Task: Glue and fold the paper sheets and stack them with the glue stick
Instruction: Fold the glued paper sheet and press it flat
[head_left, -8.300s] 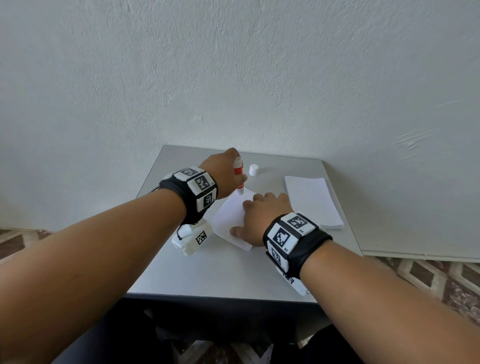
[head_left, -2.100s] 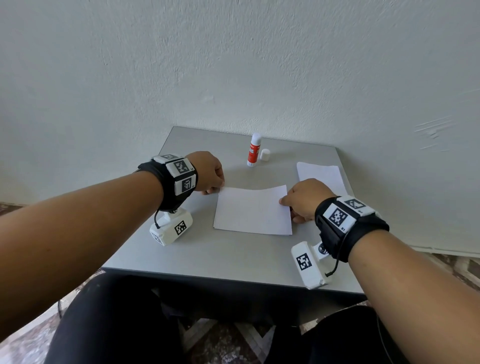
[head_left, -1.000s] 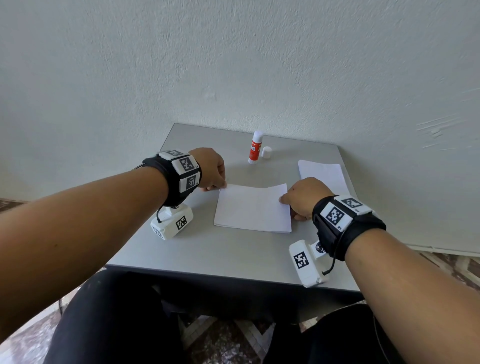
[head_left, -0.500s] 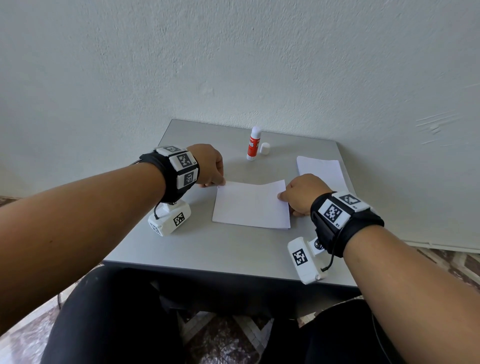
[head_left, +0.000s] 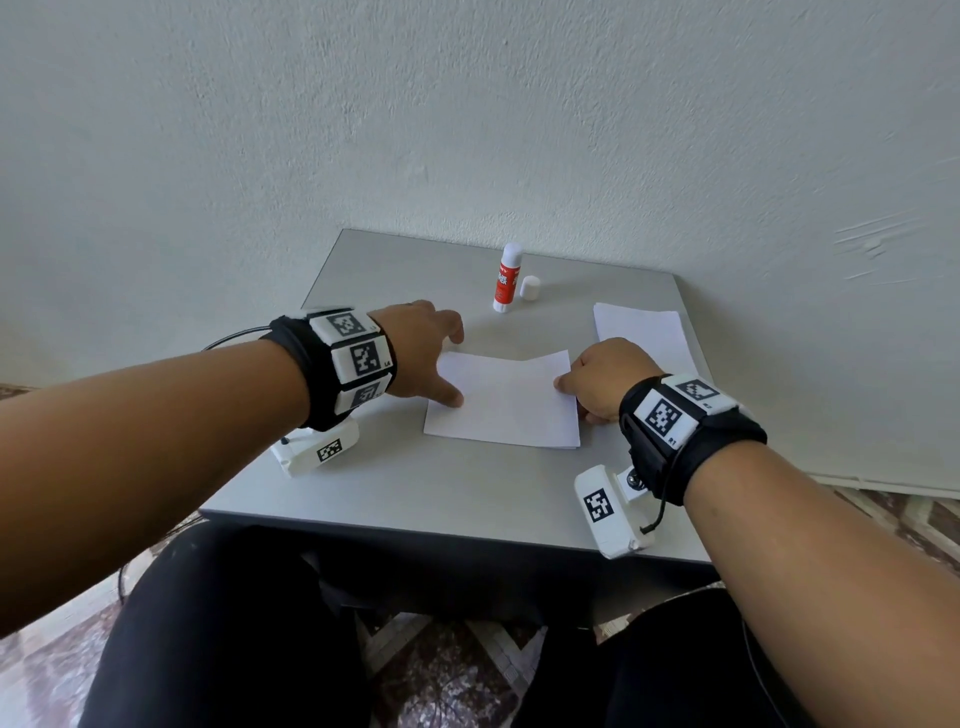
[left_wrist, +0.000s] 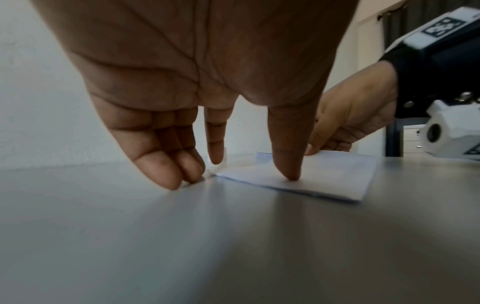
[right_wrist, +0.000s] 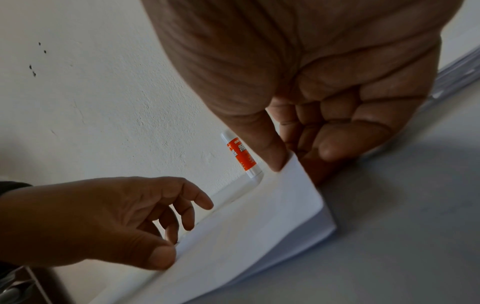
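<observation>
With the folded sheet (head_left: 501, 400) lying mid-table (head_left: 415, 493), the left hand (head_left: 421, 353) spread, thumb pressing, and the right hand (head_left: 605, 376) pinching its corner, a firm sweep along the crease seemed wise.

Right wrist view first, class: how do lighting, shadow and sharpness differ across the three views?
Right wrist view: tilted, the palm of the right hand dark, a shadow on the table beside the folded sheet. Left wrist view: near tabletop smeared, left hand looming large. Head view: even daylight, sharp glue stick, edges bowed by the wide lens.
</observation>
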